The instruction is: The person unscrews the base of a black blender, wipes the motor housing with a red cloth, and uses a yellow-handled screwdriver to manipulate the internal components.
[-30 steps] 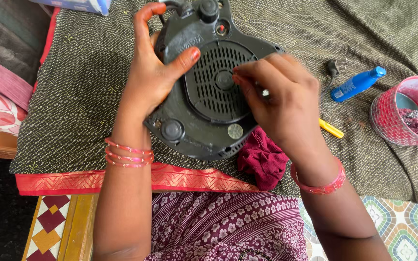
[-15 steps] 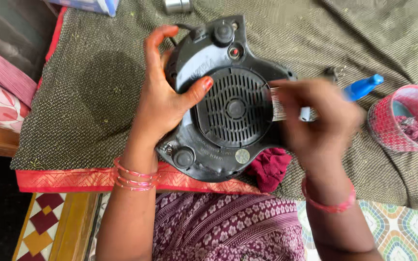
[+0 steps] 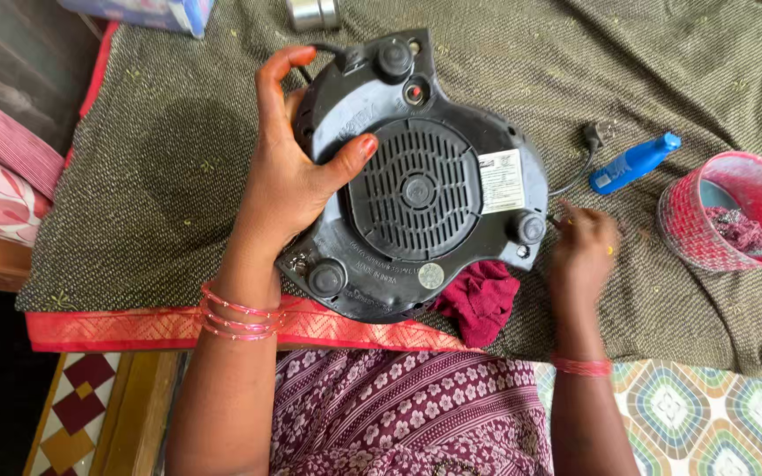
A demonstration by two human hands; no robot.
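While the black appliance base [image 3: 416, 185] lies upside down at the centre of the frame, its ribbed round vent and rubber feet face up.

Left hand: left hand [image 3: 297, 181] clasps the left rim of the base, fingers curled over the upper edge, thumb pressed flat on the underside beside the vent.

Right hand: right hand [image 3: 582, 247] rests low on the cloth just right of the base, right of centre; fingers are bent downward, and whether they pinch anything cannot be told.

Cloth: dark speckled cloth [image 3: 160, 176] with a red border covers the work surface under everything.

Rag: maroon rag [image 3: 480, 300] sits tucked under the lower right edge of the base.

Cord: black cord [image 3: 579, 159] runs from the right side of the base to a plug, upper right.

Bottle: blue bottle [image 3: 632, 163] lies on its side, upper right, near the plug.

Pot: pink pot [image 3: 725, 211] stands at the right edge, with something dark inside.
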